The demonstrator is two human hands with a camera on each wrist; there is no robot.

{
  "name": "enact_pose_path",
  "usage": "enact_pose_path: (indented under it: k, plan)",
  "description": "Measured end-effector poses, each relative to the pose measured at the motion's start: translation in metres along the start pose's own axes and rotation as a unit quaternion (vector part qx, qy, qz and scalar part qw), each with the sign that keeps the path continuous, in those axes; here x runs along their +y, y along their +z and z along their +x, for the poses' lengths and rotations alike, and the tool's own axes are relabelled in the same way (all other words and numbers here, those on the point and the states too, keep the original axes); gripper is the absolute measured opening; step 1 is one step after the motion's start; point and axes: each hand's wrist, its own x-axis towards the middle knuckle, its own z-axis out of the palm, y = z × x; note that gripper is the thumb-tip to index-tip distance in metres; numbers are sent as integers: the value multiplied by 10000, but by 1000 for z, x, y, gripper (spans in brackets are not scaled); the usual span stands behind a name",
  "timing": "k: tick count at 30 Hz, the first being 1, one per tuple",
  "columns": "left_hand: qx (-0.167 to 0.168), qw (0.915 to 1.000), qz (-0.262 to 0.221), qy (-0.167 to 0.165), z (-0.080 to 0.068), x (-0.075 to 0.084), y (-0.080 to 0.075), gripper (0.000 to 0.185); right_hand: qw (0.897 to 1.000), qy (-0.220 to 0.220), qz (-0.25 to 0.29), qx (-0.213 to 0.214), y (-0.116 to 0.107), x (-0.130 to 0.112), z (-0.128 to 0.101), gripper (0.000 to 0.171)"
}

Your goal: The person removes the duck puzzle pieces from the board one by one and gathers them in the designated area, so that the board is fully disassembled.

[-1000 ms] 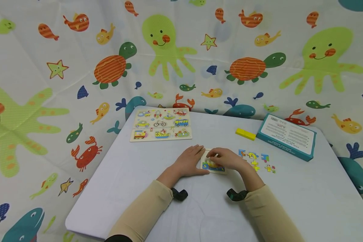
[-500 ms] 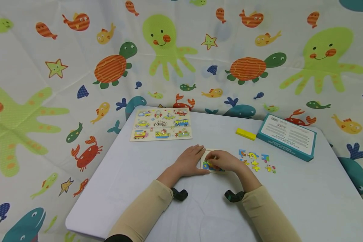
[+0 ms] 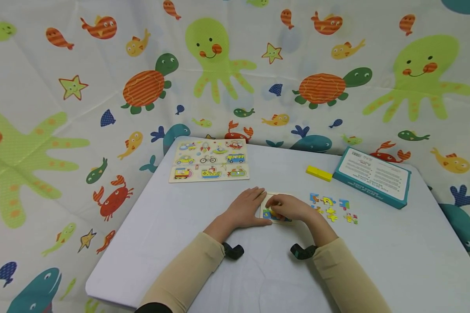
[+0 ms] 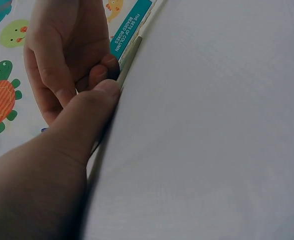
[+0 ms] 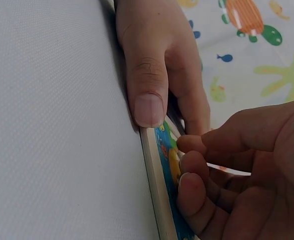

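A small wooden puzzle board (image 3: pixel 264 202) lies on the table, its picture showing blue, green and yellow. My left hand (image 3: pixel 243 210) rests along its left side, fingers stretched out. In the right wrist view the left thumb (image 5: pixel 149 97) presses on the board's near rim (image 5: pixel 159 195). Over the picture, my right hand (image 3: pixel 291 207) bends down with curled fingers, and the fingertips (image 5: pixel 192 187) are right at the puzzle surface (image 5: pixel 172 162). Cannot tell whether they pinch a piece, since the fingers cover that spot.
Several loose puzzle pieces (image 3: pixel 330 213) lie right of the board. Behind them are a yellow block-shaped object (image 3: pixel 319 173) and a teal box (image 3: pixel 372 176). A larger vehicle picture board (image 3: pixel 209 160) lies at the back left. A sea-animal curtain (image 3: pixel 235 65) hangs behind the table (image 3: pixel 172 221).
My right hand has shifted slightly left and lowered its fingers onto the puzzle, then stays there. The left hand keeps its place on the board.
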Motion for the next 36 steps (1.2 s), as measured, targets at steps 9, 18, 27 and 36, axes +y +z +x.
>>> enact_pose_path:
  k: [9, 18, 27, 36]
  plan:
    - [27, 10000, -7, 2, -1, 1, -3, 101, 10000, -46, -41, -58, 0, 0, 1, 15]
    - [37, 10000, -67, 26, -1, 2, -4, 101, 9999, -123, 111, 6, 1, 0, 0, 13]
    - [62, 10000, -8, 24, -1, 1, -4, 102, 9988, -391, 213, 222, 2, 0, -2, 9]
    - [45, 10000, 3, 32, -1, 1, -3, 103, 9978, -428, -106, 499, 3, -2, -3, 9]
